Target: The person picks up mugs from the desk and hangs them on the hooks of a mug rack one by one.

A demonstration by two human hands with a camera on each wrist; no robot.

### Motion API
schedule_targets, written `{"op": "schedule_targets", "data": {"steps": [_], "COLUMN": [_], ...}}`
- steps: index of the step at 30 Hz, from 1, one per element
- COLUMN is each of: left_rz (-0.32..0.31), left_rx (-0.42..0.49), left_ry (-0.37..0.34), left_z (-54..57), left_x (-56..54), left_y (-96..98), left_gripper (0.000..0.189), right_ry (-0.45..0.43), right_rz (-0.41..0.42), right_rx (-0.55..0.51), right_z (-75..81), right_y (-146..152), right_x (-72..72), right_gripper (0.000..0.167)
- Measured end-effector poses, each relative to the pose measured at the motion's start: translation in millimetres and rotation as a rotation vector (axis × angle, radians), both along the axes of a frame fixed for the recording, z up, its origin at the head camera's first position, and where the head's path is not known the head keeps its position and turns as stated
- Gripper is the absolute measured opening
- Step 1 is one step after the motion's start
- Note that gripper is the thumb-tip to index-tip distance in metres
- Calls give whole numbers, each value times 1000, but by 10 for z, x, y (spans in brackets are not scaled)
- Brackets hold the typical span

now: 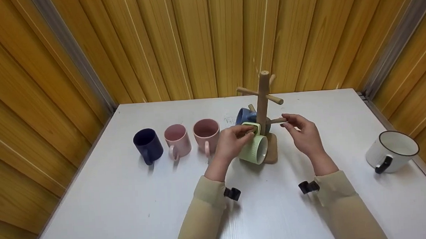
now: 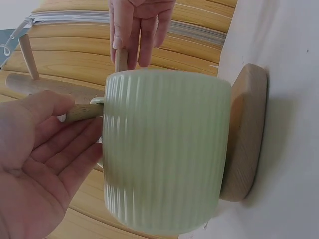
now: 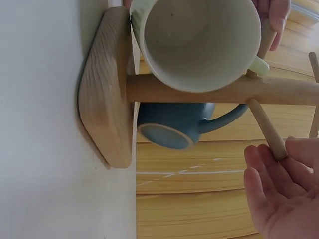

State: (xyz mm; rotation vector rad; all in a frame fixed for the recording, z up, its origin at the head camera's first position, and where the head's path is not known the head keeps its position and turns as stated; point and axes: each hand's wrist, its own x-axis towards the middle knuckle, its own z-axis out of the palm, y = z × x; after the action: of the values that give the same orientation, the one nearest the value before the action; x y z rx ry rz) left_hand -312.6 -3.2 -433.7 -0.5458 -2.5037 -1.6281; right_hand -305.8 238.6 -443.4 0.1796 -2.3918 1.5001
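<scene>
A wooden mug tree (image 1: 264, 104) stands near the middle of the table. From one of its lower pegs (image 2: 83, 112) a ribbed light green mug (image 2: 167, 149) hangs by its handle, tipped sideways with its mouth toward the right. My left hand (image 1: 230, 142) pinches that peg's end between thumb and fingers, beside the mug's handle. On the other side, my right hand (image 1: 306, 134) pinches the tip of a bare lower peg (image 3: 269, 129). Behind the post a blue mug (image 3: 172, 122) hangs, partly hidden in the head view.
Left of the mug tree, a dark blue mug (image 1: 152, 146), a small pink mug (image 1: 181, 143) and a larger pink mug (image 1: 203, 138) stand in a row. A white enamel mug (image 1: 391, 152) with a black rim sits by the right edge. Wood-panelled walls (image 1: 194, 44) enclose the table.
</scene>
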Motion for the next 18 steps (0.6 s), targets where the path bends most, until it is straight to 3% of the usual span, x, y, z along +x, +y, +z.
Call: {"op": "schedule_targets", "data": {"steps": [3,6,13,18], "left_rz": [25,87,325,419], "left_rx": [22,52,74,44], "left_ry": [-39,-18,160,280], "left_z": [12,6,-50,-99], "left_x": [-9,-20,-33,-59], "left_y": [-31,-55,-89,-81], "left_gripper": [23,26,20,11], "right_ry": [14,25,73,137], "right_rz": [-8,-6,41,86], "right_rx": [62,124,248,319], "right_z": [27,65,158,210], "right_y": [10,17,-34,-103], "right_x": [13,44,156,237], "right_gripper": [29,26,19,15]}}
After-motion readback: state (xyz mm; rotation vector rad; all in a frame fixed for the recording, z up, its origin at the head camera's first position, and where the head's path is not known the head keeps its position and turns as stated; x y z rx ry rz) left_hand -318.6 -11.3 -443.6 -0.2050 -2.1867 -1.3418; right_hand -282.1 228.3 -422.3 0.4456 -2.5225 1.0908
